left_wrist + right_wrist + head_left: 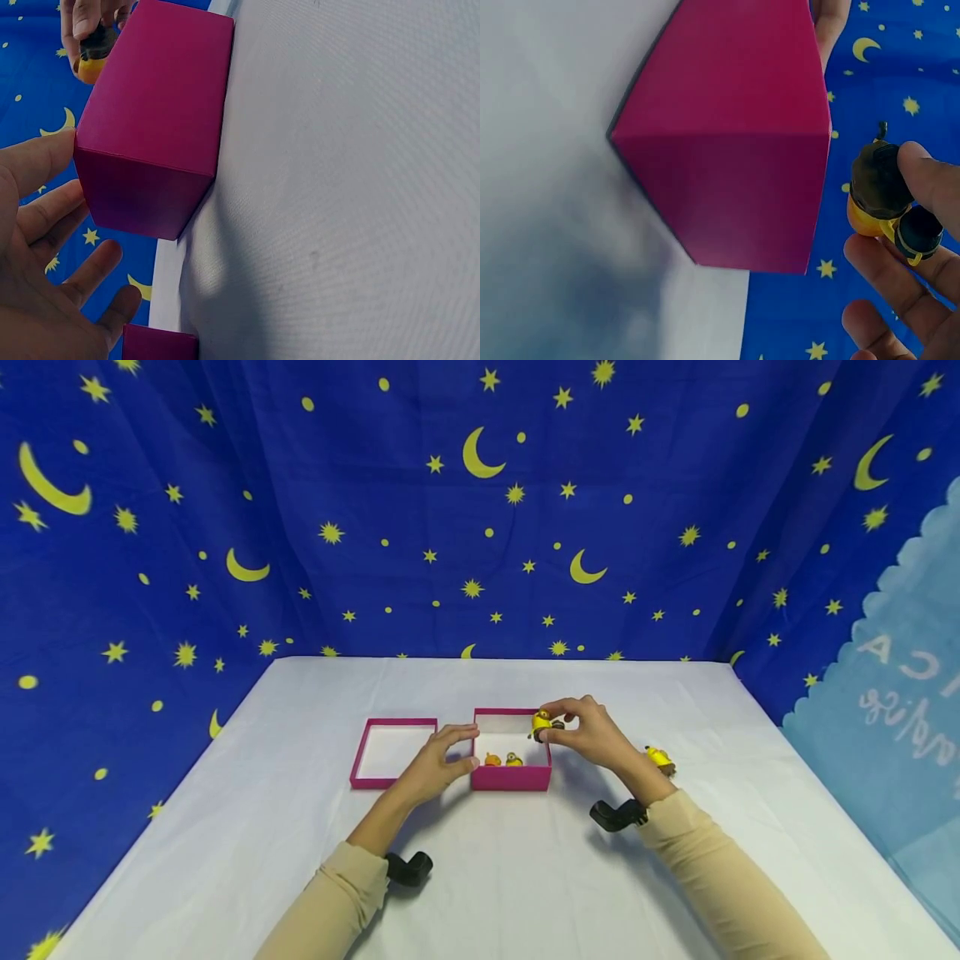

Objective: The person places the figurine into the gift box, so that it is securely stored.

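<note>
Mostly, you look at a big blue cloth (420,527) with yellow moons and stars at the far side. Near you is a white table (495,877). To the right hangs a light blue cloth (892,710) with white letters. Your arms reach in, with a tan left sleeve (322,893) and a tan right sleeve (720,860).

A pink box (512,778) sits in the middle of the table, white inside. To its left, apart from it, lies a flatter pink tray (371,783), white inside too.

Your left hand (433,767) has its fingers spread, and some tips touch the box's left wall. Your right hand (592,731) pinches a yellow toy (541,723) with a dark bottom between thumb and fingers. You hold this toy up above the box's rim, at the right, far part. A black thing is on each wrist.

Another yellow toy (658,757) with a brown bottom is on the table, to the right of your right arm. Two little ones are inside the box, at its near side: a yellow toy with goggles (513,760) on the right and a small orange toy (492,760) on the left.
</note>
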Tool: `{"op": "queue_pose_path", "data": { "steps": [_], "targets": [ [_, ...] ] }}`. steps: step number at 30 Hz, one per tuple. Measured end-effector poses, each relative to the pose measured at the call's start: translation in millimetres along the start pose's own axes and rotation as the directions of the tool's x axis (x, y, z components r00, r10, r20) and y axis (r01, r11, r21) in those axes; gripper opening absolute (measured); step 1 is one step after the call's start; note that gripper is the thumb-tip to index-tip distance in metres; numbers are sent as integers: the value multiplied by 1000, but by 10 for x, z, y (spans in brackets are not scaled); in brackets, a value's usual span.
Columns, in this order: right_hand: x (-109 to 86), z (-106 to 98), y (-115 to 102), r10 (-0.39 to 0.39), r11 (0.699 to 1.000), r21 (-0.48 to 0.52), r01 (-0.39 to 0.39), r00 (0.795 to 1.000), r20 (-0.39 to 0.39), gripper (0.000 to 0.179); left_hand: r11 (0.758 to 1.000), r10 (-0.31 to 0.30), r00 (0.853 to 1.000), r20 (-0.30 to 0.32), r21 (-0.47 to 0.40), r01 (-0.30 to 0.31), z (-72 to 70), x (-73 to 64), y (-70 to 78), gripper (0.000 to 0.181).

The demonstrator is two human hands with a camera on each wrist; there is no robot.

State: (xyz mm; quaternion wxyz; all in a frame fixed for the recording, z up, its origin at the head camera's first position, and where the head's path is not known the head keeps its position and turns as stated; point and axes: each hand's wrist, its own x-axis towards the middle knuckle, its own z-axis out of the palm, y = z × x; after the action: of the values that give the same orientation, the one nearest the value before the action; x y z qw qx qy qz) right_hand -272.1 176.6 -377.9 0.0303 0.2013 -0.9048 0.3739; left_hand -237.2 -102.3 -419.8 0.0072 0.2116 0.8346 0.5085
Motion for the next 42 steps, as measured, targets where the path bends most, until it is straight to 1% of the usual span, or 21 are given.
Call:
{"op": "queue_pose_path", "data": {
  "steps": [7, 12, 24, 30, 34, 35, 39, 41, 42],
  "targets": [
    [74, 93, -95, 31, 999, -30, -31, 999, 23, 42, 1000, -3, 1000, 5, -1, 3, -2, 4, 6, 49],
    [130, 168, -132, 36, 998, -51, -34, 998, 43, 42, 1000, -9, 1000, 9, -9, 9, -3, 9, 10, 48],
    [292, 354, -244, 34, 999, 1, -34, 995, 93, 42, 1000, -19, 1000, 13, 0, 19, -8, 13, 14, 48],
    [358, 467, -258, 43, 999, 8, -44, 994, 101, 41, 1000, -4, 1000, 11, -7, 4, -7, 17, 4, 48],
    [380, 533, -268, 31, 1000, -2, -31, 995, 90, 42, 1000, 6, 1000, 7, -10, -6, -3, 15, 8, 49],
    [384, 547, -270, 32, 999, -5, -32, 996, 88, 43, 1000, -1, 1000, 11, -10, 1, -8, 6, 43, 49],
    [390, 590, -274, 38, 999, -17, -37, 996, 77, 44, 1000, -23, 999, 33, -5, 23, -58, -78, 302, 49],
    [388, 604, -273, 34, 999, -40, -32, 997, 70, 44, 999, -33, 998, 45, -4, 33, -89, -117, 421, 48],
    [388, 611, -272, 29, 998, -55, -26, 997, 66, 44, 999, -33, 998, 46, -5, 33, -97, -130, 451, 48]
  ]
}}
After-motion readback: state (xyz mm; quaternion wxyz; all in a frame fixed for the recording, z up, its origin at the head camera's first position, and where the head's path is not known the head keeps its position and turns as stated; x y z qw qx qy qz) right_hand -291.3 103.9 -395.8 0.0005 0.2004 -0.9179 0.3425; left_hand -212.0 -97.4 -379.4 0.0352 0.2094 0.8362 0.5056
